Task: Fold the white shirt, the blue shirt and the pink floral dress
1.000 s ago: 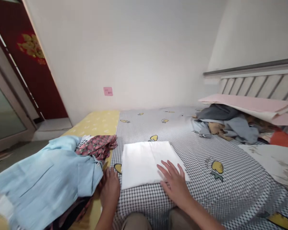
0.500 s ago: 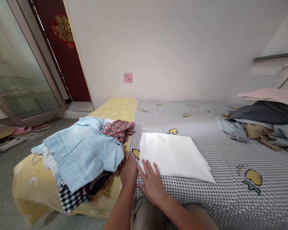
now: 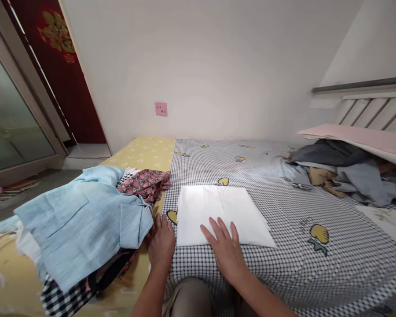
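Observation:
A folded white cloth (image 3: 214,202) lies flat on the checked bedsheet (image 3: 198,257) before me. My right hand (image 3: 226,248) rests on its near edge, fingers spread and holding nothing. To the left of the cloth, my left hand (image 3: 160,242) lies flat with fingers stretched out, beside the heap of clothes. On top of that heap is a light blue garment (image 3: 86,220) with a pocket, its right edge close to my left fingers. A red patterned cloth (image 3: 145,182) and a black-and-white checked piece (image 3: 64,295) stick out from the heap.
A yellow sheet (image 3: 148,149) covers the bed's left part. Dark, grey and brown clothes (image 3: 336,169) are piled at the right under a pink board-like sheet (image 3: 356,134). A metal rail (image 3: 359,84) runs above. The white wall (image 3: 201,66) stands behind, with a pink note (image 3: 161,109).
My right hand has slid rightward along the white cloth's near edge. My left hand stays beside the clothes heap. The view has turned to the right.

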{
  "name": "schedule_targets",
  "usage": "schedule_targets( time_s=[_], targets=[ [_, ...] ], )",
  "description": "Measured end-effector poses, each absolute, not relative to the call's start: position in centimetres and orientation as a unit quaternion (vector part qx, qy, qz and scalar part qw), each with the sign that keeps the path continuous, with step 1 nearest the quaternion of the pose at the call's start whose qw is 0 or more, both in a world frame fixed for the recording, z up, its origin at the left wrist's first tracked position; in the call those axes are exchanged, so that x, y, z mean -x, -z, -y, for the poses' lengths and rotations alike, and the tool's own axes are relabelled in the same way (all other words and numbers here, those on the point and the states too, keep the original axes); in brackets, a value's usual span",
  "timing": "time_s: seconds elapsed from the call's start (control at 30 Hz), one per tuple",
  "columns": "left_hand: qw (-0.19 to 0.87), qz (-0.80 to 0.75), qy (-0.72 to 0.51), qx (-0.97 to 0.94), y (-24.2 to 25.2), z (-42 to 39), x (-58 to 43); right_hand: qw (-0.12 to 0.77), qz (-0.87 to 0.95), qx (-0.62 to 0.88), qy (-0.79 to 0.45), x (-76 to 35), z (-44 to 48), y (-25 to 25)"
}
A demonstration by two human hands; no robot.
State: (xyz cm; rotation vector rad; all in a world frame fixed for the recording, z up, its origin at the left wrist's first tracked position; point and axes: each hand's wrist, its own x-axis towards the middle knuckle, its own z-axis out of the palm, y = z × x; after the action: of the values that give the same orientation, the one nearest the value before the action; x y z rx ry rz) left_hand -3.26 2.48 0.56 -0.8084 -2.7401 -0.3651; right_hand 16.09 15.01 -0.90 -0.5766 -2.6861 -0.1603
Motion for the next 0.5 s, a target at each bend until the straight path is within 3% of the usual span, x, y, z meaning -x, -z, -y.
schedule_targets(
  time_s=[0.33,0.5],
  targets=[
    [0.137,0.948,0.088,0.273,-1.1,-2.4,3.3,0.13,0.964,0.232,0.012,-11.3,-15.5,0.3],
    [0.146,0.941,0.085,0.294,-0.5,-2.0,4.1,0.114,0.957,0.26,-0.068,-10.6,-15.5,-0.6]
  ],
)
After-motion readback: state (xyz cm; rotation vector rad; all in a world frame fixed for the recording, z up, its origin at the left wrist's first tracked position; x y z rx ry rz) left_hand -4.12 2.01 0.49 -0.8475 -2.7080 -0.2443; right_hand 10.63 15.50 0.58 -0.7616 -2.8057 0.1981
